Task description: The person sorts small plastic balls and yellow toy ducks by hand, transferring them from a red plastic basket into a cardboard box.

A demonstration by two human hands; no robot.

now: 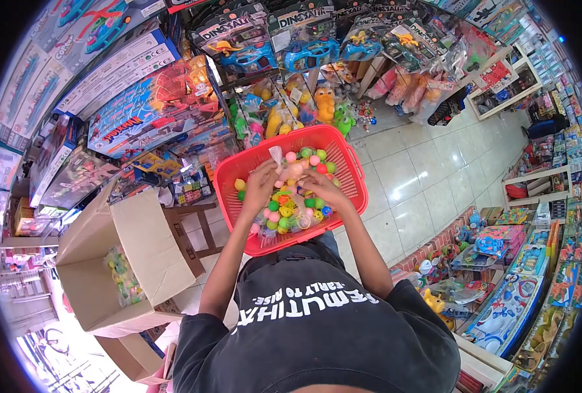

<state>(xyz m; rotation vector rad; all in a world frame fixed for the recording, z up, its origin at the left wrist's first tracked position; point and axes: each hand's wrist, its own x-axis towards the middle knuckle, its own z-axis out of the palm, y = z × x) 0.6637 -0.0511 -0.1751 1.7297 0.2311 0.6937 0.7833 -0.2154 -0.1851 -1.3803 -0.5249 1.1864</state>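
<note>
A red plastic basket (pixel 357 190) rests at my lap, holding many small colorful balls (pixel 283 223) in green, pink, yellow and orange. Above them is a clear plastic bag (pixel 276 154) with its gathered end pointing up and pale pink balls about it. My left hand (pixel 260 186) has its fingers closed on the bag's left side. From the right, my right hand (pixel 326 190) reaches in with curled fingers against the same bag. The fingertips of both hands partly hide what lies between them.
An open cardboard box (pixel 150 245) stands at left with bagged colorful balls (pixel 126 275) inside. Behind the basket hang packaged toys (pixel 304 39) and animal figures (pixel 325 103). Boxed toys (pixel 153 108) are stacked at left. Tiled floor (pixel 409 177) and toy shelves lie to the right.
</note>
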